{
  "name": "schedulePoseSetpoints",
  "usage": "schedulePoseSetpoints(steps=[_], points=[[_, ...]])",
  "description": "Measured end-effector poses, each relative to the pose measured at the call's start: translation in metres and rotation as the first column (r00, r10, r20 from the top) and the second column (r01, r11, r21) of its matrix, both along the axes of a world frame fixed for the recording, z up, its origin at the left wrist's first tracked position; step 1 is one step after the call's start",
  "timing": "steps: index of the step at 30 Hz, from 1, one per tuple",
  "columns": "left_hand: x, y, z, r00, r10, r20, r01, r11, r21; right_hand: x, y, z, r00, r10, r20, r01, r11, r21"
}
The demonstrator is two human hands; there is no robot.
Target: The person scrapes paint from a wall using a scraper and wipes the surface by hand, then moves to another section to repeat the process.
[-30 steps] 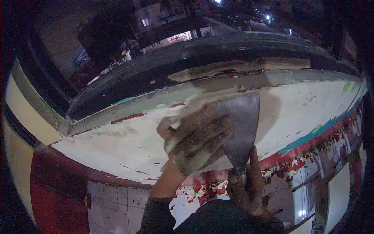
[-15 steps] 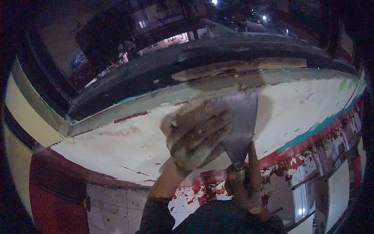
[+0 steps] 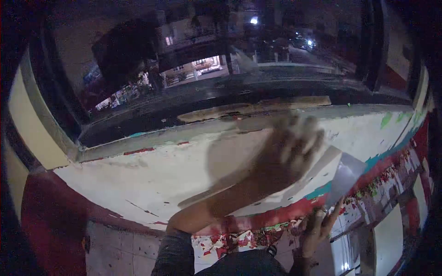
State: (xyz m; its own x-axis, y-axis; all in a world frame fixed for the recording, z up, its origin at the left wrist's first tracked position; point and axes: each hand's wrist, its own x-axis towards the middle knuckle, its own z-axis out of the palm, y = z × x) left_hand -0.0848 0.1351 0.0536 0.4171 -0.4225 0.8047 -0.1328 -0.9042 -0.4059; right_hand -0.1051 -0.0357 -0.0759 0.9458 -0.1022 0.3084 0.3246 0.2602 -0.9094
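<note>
My left hand (image 3: 299, 147) is stretched across a pale window sill (image 3: 184, 172), its fingers extended, blurred by motion and empty. Its dark shadow falls on the sill to the left. Lower right, my right hand (image 3: 317, 230) grips a paint scraper (image 3: 346, 177) by the handle. The wide metal blade points up and right, overlapping the teal and red front edge of the sill. Most of the handle is hidden by the fingers.
Red and white paint flakes (image 3: 230, 241) litter the tiled floor below the sill. Behind the sill is a dark window (image 3: 184, 92) with lights beyond. A brown strip (image 3: 258, 109) lies along the far ledge. A red wall surface (image 3: 53, 207) stands at left.
My left hand has swept right along the sill. My right hand has drawn the scraper right and down, off the middle of the sill. The view has shifted a little.
</note>
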Motion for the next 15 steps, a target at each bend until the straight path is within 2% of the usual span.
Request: schedulePoseSetpoints(steps=[1, 2, 3, 4, 5, 6, 7, 8, 10, 11, 13, 14, 15], points=[[0.013, -0.007, 0.001, 0.978, -0.2, -0.063, 0.196, 0.978, -0.069, 0.008, -0.014, -0.014, 0.999, -0.036, 0.016, 0.037, 0.998, -0.053], [0.011, -0.011, 0.0, 0.984, -0.169, -0.048, 0.165, 0.983, -0.076, 0.015, -0.028, -0.029, 0.997, -0.073, 0.033, 0.076, 0.992, -0.105], [0.003, -0.016, 0.0, 0.99, -0.139, -0.034, 0.136, 0.987, -0.083, 0.016, -0.034, -0.03, 0.999, -0.042, -0.012, 0.042, 0.998, -0.037], [-0.007, -0.011, -0.002, 0.995, -0.1, 0.016, 0.101, 0.974, -0.201, 0.019, -0.04, -0.031, 0.998, -0.008, -0.056, 0.01, 0.999, 0.032], [-0.017, -0.005, -0.004, 0.996, -0.06, 0.061, 0.076, 0.944, -0.322, 0.028, -0.055, -0.032, 0.964, -0.068, 0.255, 0.182, 0.87, -0.457], [-0.027, 0.0, -0.007, 0.995, -0.021, 0.101, 0.063, 0.897, -0.438, 0.037, -0.069, -0.033, 0.789, -0.096, 0.606, 0.556, 0.532, -0.639], [-0.042, 0.011, -0.004, 0.979, 0.196, 0.054, -0.156, 0.895, -0.418, 0.038, -0.085, -0.035, 0.801, -0.027, 0.599, 0.545, 0.447, -0.709], [-0.057, 0.022, -0.001, 0.915, 0.403, 0.006, -0.372, 0.849, -0.375, 0.04, -0.083, -0.036, 0.847, -0.066, 0.528, 0.492, 0.473, -0.731], [-0.051, 0.019, -0.003, 0.877, 0.476, 0.061, -0.427, 0.832, -0.355, 0.045, -0.081, -0.039, 0.916, -0.144, 0.375, 0.391, 0.529, -0.753], [-0.043, 0.015, -0.006, 0.953, 0.304, 0.002, -0.29, 0.909, -0.299, 0.044, -0.085, -0.042, 0.992, -0.117, 0.05, 0.117, 0.682, -0.722], [-0.024, 0.004, -0.013, 0.989, -0.053, -0.135, 0.022, 0.974, -0.224, 0.052, -0.076, -0.06, 0.993, -0.115, 0.005, 0.103, 0.863, -0.495], [-0.026, 0.002, -0.017, 0.995, -0.026, -0.098, 0.004, 0.974, -0.226, 0.056, -0.071, -0.067, 0.994, -0.111, -0.008, 0.101, 0.926, -0.364], [-0.031, -0.001, -0.023, 0.998, 0.001, -0.061, -0.015, 0.974, -0.226, 0.059, -0.073, -0.069, 0.996, -0.078, -0.034, 0.061, 0.935, -0.348]])
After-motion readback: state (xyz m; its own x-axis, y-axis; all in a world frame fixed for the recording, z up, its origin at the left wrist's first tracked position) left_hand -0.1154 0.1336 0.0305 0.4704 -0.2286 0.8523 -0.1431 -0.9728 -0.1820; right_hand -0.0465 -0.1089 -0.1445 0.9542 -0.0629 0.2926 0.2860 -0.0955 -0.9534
